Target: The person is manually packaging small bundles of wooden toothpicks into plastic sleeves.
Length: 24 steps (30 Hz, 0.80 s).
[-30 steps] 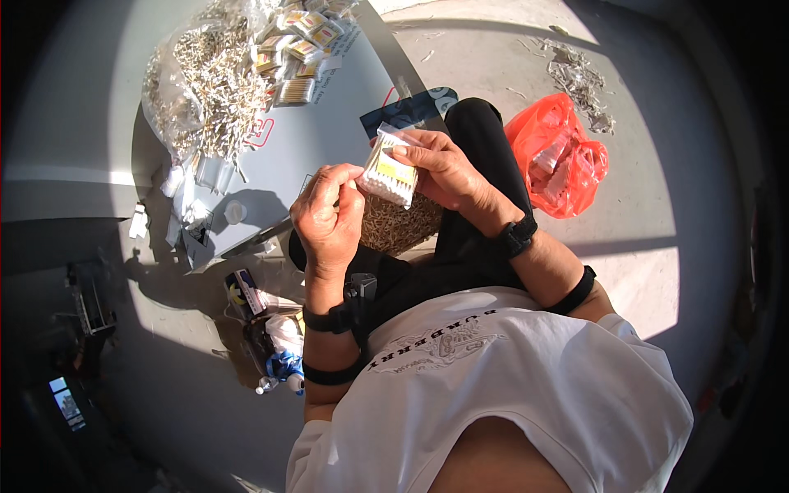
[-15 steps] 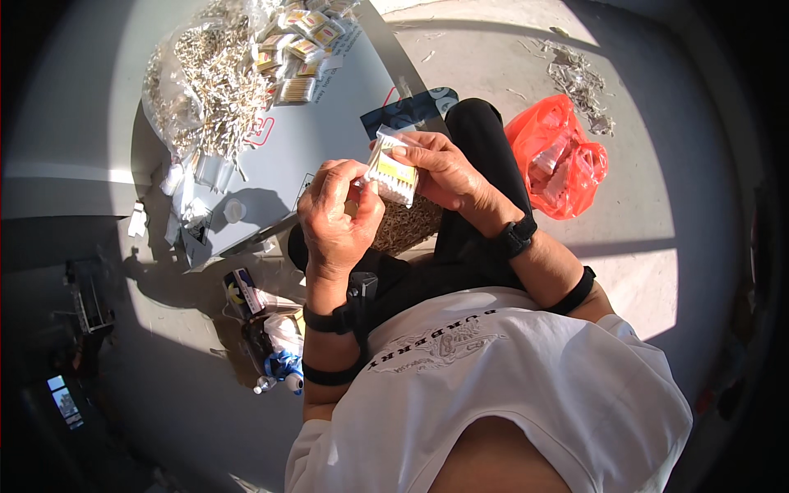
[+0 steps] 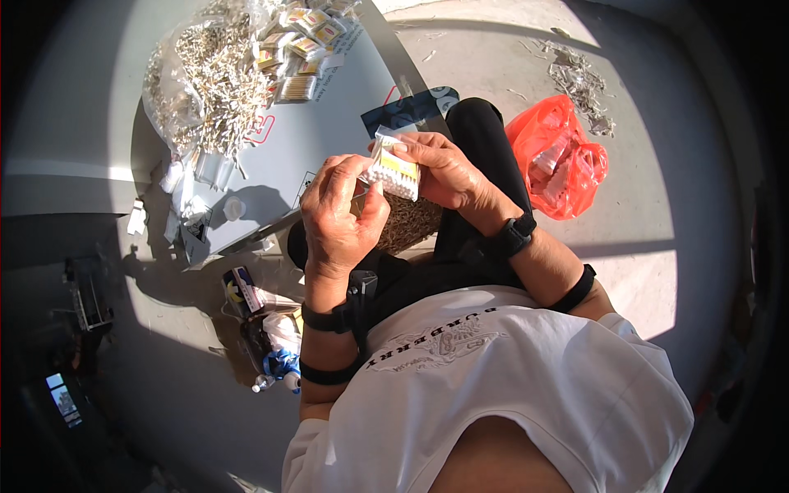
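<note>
Above my lap I hold a small clear packet of cotton swabs (image 3: 396,168) with a yellow band; white swab tips show along its lower edge. My right hand (image 3: 446,171) grips its right side, the thumb lying on the front. My left hand (image 3: 339,215) pinches the packet's left edge between thumb and fingers. The packet is tilted, and its upper end sticks out past my right fingers. On the table beyond my left hand lies a big heap of loose cotton swabs (image 3: 222,78), partly inside a clear bag.
Filled swab packets (image 3: 304,45) are piled on the grey table (image 3: 288,148), near a small white cap (image 3: 235,208). A red plastic bag (image 3: 567,168) stands on the floor at right, scraps (image 3: 579,82) beyond it. An open box of odds and ends (image 3: 275,337) sits at lower left.
The packet has tipped a little, so more of the white swab tips face me. My left hand has shifted slightly right; both hands keep their hold.
</note>
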Available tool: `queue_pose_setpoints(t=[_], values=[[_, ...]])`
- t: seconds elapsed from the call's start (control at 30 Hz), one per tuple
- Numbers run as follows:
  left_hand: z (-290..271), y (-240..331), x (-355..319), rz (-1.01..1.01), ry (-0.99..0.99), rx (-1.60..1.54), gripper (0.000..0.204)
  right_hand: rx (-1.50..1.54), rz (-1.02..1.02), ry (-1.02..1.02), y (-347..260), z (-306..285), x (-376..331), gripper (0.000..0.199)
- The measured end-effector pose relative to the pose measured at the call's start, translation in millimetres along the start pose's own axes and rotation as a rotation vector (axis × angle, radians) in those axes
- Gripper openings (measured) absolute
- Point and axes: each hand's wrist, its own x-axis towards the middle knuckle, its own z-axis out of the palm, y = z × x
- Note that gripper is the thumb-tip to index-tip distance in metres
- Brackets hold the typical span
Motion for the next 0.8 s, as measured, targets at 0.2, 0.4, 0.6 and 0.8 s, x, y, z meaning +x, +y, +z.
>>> queue_pose_setpoints(t=[0.2, 0.4, 0.6, 0.8], values=[[-4.4, -4.9, 1.4, -0.012, 0.0, -0.031, 0.03, 0.057, 0.044, -0.012, 3.2, -7.1, 1.0, 0.037], [-0.3, 10.5, 7.6, -0.026, -0.044, -0.01, 0.04, 0.078, 0.032, 0.019, 2.5, 1.7, 2.8, 0.029], [0.5, 3.2, 6.6, -0.003, -0.043, 0.027, 0.036, 0.06, 0.022, -0.021, 1.8, -3.6, 1.5, 0.038], [-4.6, -4.9, 7.4, 0.011, -0.032, 0.012, 0.029, 0.1, 0.044, 0.011, 1.8, 2.6, -0.4, 0.028]])
